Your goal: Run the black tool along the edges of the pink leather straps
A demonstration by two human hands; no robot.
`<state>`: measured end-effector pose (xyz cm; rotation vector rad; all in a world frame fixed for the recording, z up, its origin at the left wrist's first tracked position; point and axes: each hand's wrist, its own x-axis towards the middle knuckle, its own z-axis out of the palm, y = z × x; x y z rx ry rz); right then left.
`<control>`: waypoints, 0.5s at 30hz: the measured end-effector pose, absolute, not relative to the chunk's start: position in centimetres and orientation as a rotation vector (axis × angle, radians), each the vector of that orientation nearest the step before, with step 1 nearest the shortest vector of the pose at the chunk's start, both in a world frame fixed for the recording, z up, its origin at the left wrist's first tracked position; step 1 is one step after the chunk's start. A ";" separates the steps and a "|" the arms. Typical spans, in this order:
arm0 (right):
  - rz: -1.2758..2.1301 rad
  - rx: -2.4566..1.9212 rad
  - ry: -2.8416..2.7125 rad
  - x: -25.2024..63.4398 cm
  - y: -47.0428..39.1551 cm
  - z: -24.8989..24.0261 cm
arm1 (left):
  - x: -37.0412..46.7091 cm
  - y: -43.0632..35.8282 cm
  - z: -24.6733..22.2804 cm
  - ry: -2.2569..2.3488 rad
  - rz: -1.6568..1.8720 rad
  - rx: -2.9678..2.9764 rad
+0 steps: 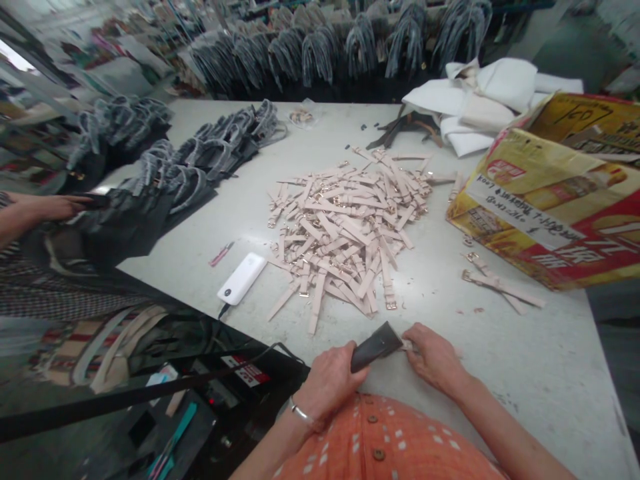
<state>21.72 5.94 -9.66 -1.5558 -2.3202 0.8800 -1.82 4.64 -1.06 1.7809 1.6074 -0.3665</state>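
Near the table's front edge my left hand (336,377) is wrapped round a flat black piece (376,347), which points up and to the right. My right hand (434,355) pinches a small pale strap end (407,345) at the right end of the black piece. How far the strap reaches under the fingers is hidden. A large heap of pale pink straps with gold buckles (350,227) lies beyond both hands.
A white power bank (242,279) and a small pink tool (221,254) lie at left. A yellow-red box (550,200) stands at right, near loose straps (505,288). Black bags (200,153) line the left edge, where another person's hand (63,207) reaches in.
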 end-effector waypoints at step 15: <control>0.713 -1.596 -2.175 21.1 4.8 -10.4 | -3.6 3.6 -0.3 1.724 -0.407 1.691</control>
